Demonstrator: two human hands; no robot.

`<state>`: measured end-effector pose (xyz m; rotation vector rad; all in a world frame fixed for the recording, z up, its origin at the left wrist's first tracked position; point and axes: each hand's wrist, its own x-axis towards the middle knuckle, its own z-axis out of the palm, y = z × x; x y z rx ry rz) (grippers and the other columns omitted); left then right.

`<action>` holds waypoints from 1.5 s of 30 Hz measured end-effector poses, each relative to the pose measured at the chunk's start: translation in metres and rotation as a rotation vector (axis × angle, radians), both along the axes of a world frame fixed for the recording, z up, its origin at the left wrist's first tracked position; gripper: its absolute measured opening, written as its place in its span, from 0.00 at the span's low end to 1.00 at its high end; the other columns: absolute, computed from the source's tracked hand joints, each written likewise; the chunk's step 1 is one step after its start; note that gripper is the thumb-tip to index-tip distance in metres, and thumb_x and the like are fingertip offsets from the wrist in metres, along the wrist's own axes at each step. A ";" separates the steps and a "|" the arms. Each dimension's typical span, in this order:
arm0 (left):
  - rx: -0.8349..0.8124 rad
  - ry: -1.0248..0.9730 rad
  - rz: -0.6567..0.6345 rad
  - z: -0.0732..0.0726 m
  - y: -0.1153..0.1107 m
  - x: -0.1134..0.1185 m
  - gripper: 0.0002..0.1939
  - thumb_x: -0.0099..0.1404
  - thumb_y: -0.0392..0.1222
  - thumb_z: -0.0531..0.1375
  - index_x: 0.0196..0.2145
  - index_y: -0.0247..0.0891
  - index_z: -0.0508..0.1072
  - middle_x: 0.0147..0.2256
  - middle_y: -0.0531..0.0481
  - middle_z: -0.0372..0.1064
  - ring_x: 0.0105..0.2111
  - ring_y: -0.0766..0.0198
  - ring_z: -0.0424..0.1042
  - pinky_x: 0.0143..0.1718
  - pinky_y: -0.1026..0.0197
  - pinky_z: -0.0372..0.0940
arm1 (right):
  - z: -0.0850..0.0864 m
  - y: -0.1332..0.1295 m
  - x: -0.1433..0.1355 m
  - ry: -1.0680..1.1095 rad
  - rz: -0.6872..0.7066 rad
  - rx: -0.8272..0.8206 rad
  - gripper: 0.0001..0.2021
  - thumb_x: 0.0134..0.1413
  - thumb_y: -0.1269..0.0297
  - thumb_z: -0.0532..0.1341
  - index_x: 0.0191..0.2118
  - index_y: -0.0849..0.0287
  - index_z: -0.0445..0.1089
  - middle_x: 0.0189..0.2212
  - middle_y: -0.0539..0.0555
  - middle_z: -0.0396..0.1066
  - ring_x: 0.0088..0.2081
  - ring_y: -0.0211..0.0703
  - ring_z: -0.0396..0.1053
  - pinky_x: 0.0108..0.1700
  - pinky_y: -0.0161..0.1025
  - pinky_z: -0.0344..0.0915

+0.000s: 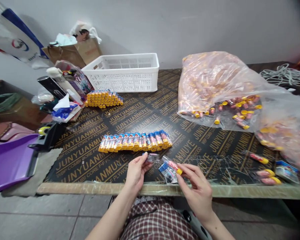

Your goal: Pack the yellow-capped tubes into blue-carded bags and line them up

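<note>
My left hand (138, 169) pinches a small clear plastic wrapper (153, 158) between thumb and fingers. Between the thumb and fingers of my right hand (195, 185) is a small red tube with a yellow cap (174, 166), its red end pointing up and left. Just below and left of that tube, a blue and clear packet (168, 173) lies near the table's front edge. Beyond my hands stretches a row of blue-labelled tubes (135, 141) with yellow ends, packed side by side.
A stack of similar tubes (103, 99) sits before a white basket (125, 76). Large clear bags of tubes (212, 76) cover the right back. Loose tubes (267, 180) lie at the right front. A tape dispenser (48, 135) and purple dustpan (11, 160) are at left.
</note>
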<state>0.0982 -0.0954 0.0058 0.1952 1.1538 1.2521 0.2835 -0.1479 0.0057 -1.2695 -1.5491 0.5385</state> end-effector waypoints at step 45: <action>0.067 -0.051 -0.478 0.022 -0.021 0.015 0.21 0.41 0.42 0.73 0.34 0.30 0.76 0.28 0.45 0.75 0.26 0.66 0.72 0.30 0.65 0.66 | 0.019 0.036 -0.009 -0.070 0.642 -0.101 0.44 0.35 0.78 0.55 0.63 0.53 0.45 0.58 0.57 0.57 0.56 0.50 0.61 0.58 0.47 0.61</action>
